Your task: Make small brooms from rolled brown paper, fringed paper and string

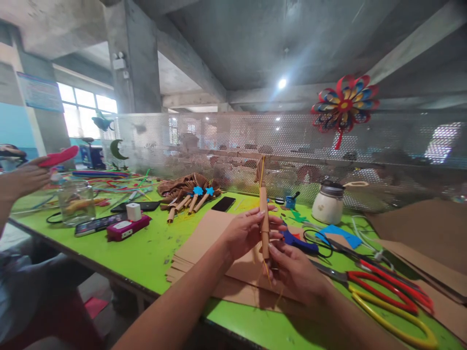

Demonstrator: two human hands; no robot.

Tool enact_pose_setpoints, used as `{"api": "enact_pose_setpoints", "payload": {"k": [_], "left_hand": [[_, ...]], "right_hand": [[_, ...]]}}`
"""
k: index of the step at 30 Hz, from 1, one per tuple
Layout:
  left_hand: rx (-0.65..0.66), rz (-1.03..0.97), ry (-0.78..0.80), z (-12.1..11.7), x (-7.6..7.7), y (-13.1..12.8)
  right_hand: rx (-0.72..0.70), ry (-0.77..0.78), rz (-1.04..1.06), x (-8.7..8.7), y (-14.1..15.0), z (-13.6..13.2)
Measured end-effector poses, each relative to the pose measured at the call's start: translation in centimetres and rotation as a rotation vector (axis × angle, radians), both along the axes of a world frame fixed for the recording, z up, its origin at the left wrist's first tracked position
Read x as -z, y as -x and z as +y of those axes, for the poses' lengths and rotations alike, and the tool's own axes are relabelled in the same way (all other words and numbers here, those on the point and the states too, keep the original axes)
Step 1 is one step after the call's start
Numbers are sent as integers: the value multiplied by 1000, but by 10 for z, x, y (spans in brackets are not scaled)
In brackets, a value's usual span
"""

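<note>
Upright between my hands stands a brown paper fan [263, 204], folded narrow, with a rolled paper handle and yellow strands along it. My left hand [245, 233] grips it around the middle, the thumb and fingers on either side. Lower down, my right hand [292, 265] pinches the bottom of the handle, where loose yellow strands hang. Beneath both hands lies a stack of brown paper sheets [204, 243]. A blue-handled tool [297, 240] rests just behind my right hand, its front partly hidden by my fingers.
Red-handled scissors [383, 289] and yellow-handled scissors [397, 321] lie at right. Behind are a white jar [327, 204], a phone [224, 204] and finished paper fans [191, 194]. A power strip [128, 228] and glass jar [76, 201] sit left, near another person's hand [27, 177].
</note>
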State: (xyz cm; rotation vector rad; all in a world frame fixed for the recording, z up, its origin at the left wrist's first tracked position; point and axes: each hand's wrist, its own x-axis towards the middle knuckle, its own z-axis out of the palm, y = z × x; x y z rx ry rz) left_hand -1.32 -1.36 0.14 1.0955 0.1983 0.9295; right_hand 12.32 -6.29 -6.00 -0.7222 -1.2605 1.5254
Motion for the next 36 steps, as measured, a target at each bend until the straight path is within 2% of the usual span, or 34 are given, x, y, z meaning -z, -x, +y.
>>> {"api": "enact_pose_setpoints", "payload": {"k": [2, 4, 7, 9, 10, 13, 17, 21, 25, 28, 31, 36], "left_hand": [[-111, 36, -33, 1, 0, -2], [-261, 78, -79, 3, 3, -4], [-415, 138, -134, 8, 7, -6], [-437, 136, -145, 10, 9, -8], [-432, 122, -144, 11, 10, -8], [-379, 79, -108, 11, 11, -10], [-333, 70, -10, 12, 13, -13], [-358, 93, 28, 14, 17, -15], [-410, 104, -29, 11, 22, -22], [-489, 164, -151, 5, 25, -31], [-538, 231, -237, -1, 27, -37], [-487, 171, -137, 1, 22, -31]], "right_hand": [[0, -15, -102, 5, 0, 1], [90, -113, -327, 7, -2, 2], [401, -416, -678, 0, -7, 1], [576, -559, -767, -8, -11, 1], [619, -593, -774, -12, -13, 1], [611, -613, -774, -17, -14, 0], [582, -621, -778, -11, -7, -3], [724, -673, -825, -7, -2, -4], [817, -705, -941, -6, -3, 2], [800, -641, -1046, -4, -4, 7], [722, -539, -1071, -2, -5, 11], [654, -484, -1105, -1, -6, 11]]}}
